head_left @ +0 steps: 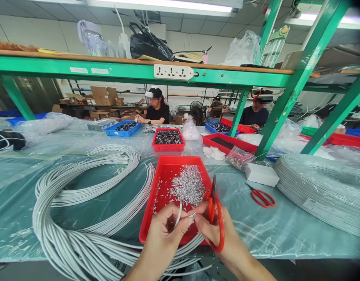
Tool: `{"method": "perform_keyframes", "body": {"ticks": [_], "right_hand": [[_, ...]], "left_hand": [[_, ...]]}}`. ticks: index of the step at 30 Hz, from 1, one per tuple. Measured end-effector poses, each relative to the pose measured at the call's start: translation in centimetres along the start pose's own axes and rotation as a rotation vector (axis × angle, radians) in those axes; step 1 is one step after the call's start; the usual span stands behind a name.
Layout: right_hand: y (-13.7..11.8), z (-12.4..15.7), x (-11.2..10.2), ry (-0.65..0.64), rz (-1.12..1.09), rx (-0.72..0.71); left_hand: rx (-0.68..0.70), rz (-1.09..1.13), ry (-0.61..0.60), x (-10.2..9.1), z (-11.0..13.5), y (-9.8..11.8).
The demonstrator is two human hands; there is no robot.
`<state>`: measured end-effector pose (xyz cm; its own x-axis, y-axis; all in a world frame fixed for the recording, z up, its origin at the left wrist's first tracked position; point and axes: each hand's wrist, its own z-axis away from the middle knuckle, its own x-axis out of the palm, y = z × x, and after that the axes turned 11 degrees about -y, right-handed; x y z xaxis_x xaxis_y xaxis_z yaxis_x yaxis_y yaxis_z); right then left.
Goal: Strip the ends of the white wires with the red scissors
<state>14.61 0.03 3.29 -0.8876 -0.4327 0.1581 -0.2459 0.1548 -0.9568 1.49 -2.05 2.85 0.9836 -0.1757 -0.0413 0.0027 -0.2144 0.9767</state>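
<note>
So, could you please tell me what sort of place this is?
Probably a cable assembly workshop: bundled pale cables, a red tray of silvery bits, and a co-worker at a blue tray of small parts.

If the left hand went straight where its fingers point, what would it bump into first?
Probably the right hand, the one with the red-handled scissors. Its fingertips are just ahead of the left hand, which holds a white cable. Any tiny gap is hard to judge.
</note>
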Motion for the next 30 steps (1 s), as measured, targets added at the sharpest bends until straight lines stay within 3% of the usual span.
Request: {"method": "perform_keyframes", "body": {"ticks": [2, 8, 11, 13, 16, 19, 23, 30], "right_hand": [[-0.4, -0.1, 0.0, -0.007, 0.042, -0.005], [-1.9, 0.0, -0.7, -0.218, 0.024, 0.043], [-1.8, 0.1, -0.9, -0.166, 0.002, 0.048], [-1.3, 0.0, -0.9, -0.139, -0.149, 0.108], [-0.2, -0.1, -0.7, -0.244, -0.474, 0.268], [0.4, -0.2, -0.5, -0.302, -0.552, 0.306], [0.0, -0.2, -0.6, -0.224, -0.393, 0.216], [-1.3, 0.8, 0.2, 0.093, 0.021, 0.048]], "left_hand": [[-0.046, 0.047, -0.034, 0.0, 0.0, 0.0], [-0.104, 0.227, -0.153, -0.3, -0.3, 0.4], [-0.135, 0.229, -0.168, -0.2, -0.2, 0.5], [-0.137, 0.203, -0.154, 0.0, -0.1, 0.4], [-0.090, 0.182, -0.167, 0.0, -0.1, 0.0], [-0.083, 0.194, -0.200, -0.2, -0.4, -0.4], [-0.082, 0.170, -0.158, -0.3, -0.5, -0.3], [-0.070, 0.003, -0.046, 0.3, -0.2, -0.1]]}}
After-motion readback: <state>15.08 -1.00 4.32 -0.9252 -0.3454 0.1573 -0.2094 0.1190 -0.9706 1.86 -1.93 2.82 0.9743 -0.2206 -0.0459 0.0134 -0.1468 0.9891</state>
